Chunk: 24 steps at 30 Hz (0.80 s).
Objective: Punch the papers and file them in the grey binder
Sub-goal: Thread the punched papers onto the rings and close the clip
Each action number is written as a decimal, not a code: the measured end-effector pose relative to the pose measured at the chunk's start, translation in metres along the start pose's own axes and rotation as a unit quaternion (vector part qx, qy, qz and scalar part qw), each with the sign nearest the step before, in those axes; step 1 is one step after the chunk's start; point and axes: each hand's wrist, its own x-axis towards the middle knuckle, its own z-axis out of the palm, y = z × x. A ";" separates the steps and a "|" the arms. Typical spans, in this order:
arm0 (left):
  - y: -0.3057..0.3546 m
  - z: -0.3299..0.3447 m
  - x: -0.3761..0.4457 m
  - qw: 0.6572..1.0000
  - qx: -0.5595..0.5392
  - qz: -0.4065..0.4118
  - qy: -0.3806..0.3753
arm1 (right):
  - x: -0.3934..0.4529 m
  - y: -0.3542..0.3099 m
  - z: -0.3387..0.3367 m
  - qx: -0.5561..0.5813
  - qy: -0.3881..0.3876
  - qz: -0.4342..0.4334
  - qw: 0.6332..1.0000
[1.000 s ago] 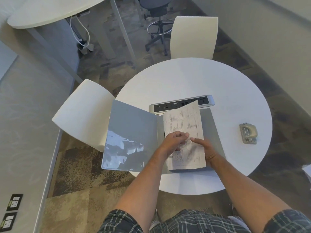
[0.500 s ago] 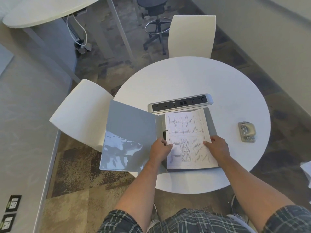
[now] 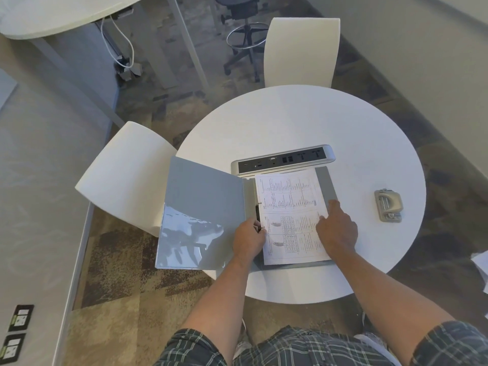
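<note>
The grey binder [image 3: 203, 196] lies open on the round white table [image 3: 303, 120], its left cover hanging past the table edge. Printed papers [image 3: 289, 204] lie flat on its right half, next to the black ring mechanism [image 3: 257, 213]. My left hand [image 3: 249, 240] rests at the lower end of the rings, fingers curled against the papers' left edge. My right hand [image 3: 336, 228] lies flat on the right part of the papers with fingers spread. The grey hole punch [image 3: 388, 206] sits on the table to the right, apart from both hands.
A silver power and socket strip [image 3: 284, 159] stands just behind the binder. White chairs stand at the table's left [image 3: 126, 175] and far side [image 3: 301, 51]. More white paper [image 3: 482, 265] shows at the right frame edge, off the table.
The papers went from held up and tilted to lying flat in the binder. My left hand moved to the rings and my right hand slid onto the sheet's right part.
</note>
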 end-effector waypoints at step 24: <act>0.008 0.011 0.015 0.971 -0.192 -0.140 -0.001 | -0.031 -0.007 0.039 -0.136 -0.251 -0.307 0.908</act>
